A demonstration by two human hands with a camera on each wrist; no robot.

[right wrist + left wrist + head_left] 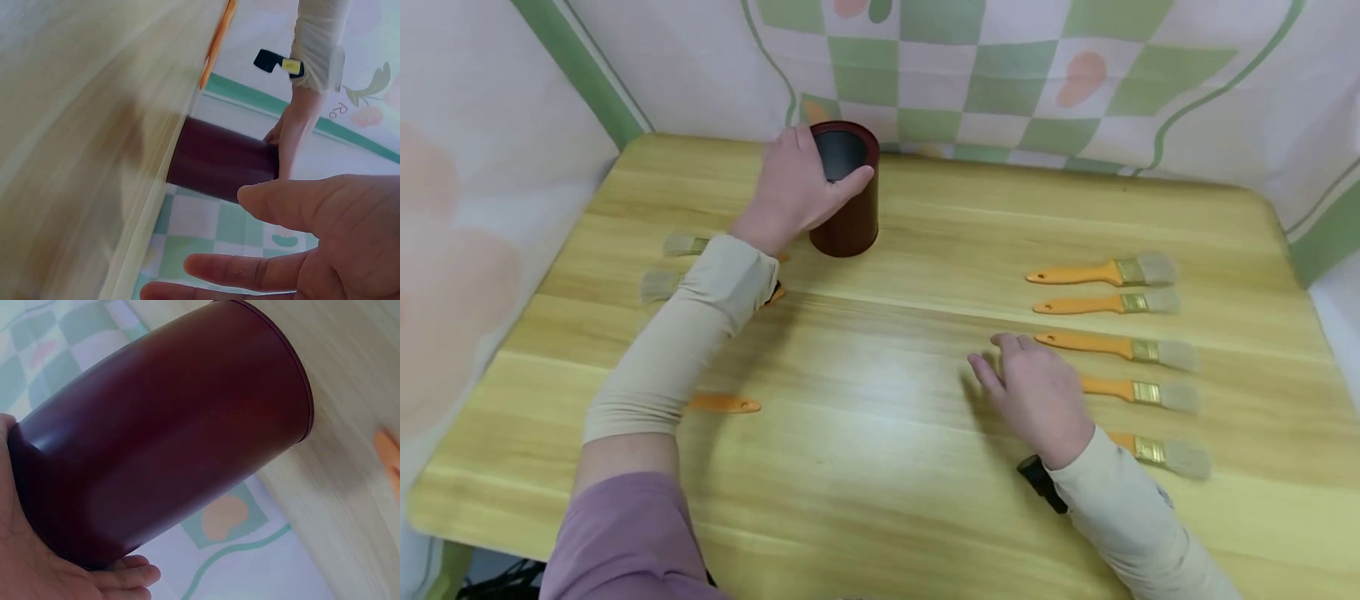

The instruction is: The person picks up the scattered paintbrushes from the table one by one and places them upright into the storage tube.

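Note:
My left hand (797, 183) grips a dark red cylindrical container (855, 217) around its top rim, the thumb on one side and the fingers on the other. The container stands upright near the table's back edge, and its top has a dark recess. In the left wrist view the container's smooth side (169, 431) fills most of the picture. My right hand (1037, 392) hovers over the right half of the table with fingers spread and nothing held. It is nearest to a paintbrush (1086, 342) with an orange handle, whose tip lies close to the fingers.
Several orange-handled paintbrushes lie in a column on the right, bristles pointing right, such as the top one (1078, 274). Under the left forearm are more paintbrushes, partly hidden, one showing only its handle (726, 404). A patterned cloth (936, 75) hangs behind the wooden table (865, 467).

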